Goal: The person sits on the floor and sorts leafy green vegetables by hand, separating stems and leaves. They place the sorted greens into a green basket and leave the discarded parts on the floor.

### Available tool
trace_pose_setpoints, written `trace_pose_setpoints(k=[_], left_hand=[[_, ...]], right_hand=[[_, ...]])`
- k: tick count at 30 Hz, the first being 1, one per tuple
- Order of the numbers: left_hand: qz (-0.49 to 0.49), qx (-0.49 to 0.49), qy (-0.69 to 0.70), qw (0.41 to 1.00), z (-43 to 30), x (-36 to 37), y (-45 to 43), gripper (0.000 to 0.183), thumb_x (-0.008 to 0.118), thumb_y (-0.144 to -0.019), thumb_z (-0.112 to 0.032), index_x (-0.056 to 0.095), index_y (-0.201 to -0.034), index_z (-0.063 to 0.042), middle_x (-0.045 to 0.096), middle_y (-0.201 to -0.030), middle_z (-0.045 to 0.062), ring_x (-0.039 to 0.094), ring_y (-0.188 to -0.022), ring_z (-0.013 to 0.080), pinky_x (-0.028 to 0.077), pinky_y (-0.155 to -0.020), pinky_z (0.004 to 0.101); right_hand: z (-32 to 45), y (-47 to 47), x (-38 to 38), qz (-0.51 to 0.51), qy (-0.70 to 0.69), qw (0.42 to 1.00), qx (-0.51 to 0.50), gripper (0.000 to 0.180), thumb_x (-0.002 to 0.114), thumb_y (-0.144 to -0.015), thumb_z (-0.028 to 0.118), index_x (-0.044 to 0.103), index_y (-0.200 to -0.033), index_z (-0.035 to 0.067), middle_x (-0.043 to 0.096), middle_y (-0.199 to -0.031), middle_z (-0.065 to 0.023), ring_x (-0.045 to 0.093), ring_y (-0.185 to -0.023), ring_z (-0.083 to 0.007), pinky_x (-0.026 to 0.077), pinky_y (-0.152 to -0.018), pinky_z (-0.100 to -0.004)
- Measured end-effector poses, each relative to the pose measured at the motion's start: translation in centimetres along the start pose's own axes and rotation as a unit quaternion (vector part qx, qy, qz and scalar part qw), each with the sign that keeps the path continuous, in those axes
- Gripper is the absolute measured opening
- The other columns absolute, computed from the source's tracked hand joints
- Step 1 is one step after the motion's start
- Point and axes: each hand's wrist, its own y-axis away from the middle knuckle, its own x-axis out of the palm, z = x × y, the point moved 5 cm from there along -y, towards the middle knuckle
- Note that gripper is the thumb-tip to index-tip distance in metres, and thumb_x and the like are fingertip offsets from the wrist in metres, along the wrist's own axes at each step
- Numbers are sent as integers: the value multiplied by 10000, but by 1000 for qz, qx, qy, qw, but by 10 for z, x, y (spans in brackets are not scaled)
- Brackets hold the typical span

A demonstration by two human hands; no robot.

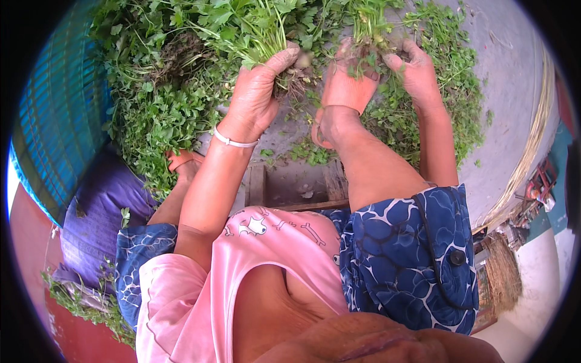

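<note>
My left hand (pixel 258 86), soiled at the thumb and wearing a pale bangle (pixel 236 142), grips a bunch of leafy green herbs (pixel 261 34), possibly celery or coriander. Its matted, earthy roots (pixel 292 84) hang below the fist. My right hand (pixel 416 68) is beside my sandalled foot, thumb and forefinger apart, with nothing visible between them. Close to those fingertips is another rooted bunch (pixel 370 22), over the toes of the orange sandal (pixel 348 88). Whether the thumb touches its roots is unclear.
Loose greens (pixel 159 104) are heaped on the left, with more (pixel 445 77) spread at right on the grey floor (pixel 504 90). A blue-green woven sheet (pixel 59 122) and a purple sack (pixel 104 218) flank the heap. A wooden frame (pixel 256 183) lies between my legs.
</note>
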Motion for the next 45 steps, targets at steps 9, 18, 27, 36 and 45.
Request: trace_pose_setpoints(k=[9,18,27,36,45], left_hand=[[66,25,-38,997,-5,30,-16,246,658,-826,-109,619,-1049,-12,631,-825,31,587,-699,128,496,-624,257],[22,14,-38,999,3,10,-15,204,661,-818,-87,623,-1003,-11,646,-857,52,609,-725,145,511,-645,278],[15,-13,-15,1000,4,-3,-18,201,649,-832,-113,620,-1008,-20,630,-813,52,606,-721,164,508,-658,295],[-16,-30,-1,999,2,-2,-17,176,637,-850,-130,623,-989,-23,628,-803,48,597,-707,159,505,-651,294],[-22,-16,2,1000,2,-13,-19,197,676,-808,-83,624,-991,-34,641,-849,30,591,-678,111,496,-580,251]], right_hand=[[21,10,-8,-4,-82,995,-60,300,616,-837,126,551,-1113,26,604,-1057,-49,556,-974,-125,430,-871,-280],[45,27,-43,25,-123,991,-44,308,605,-861,189,546,-1103,7,628,-980,-81,631,-852,-180,502,-742,-288],[19,38,-128,-201,606,770,-7,489,589,-824,354,521,-1238,103,613,-1081,-122,584,-1006,-307,456,-856,-381],[57,40,-87,-267,555,779,-118,314,549,-851,383,637,-981,111,599,-1050,-56,577,-937,-279,464,-764,-368],[47,24,-68,-246,570,753,-220,286,549,-759,115,631,-1031,89,567,-1180,-79,540,-1064,-283,435,-897,-339]])
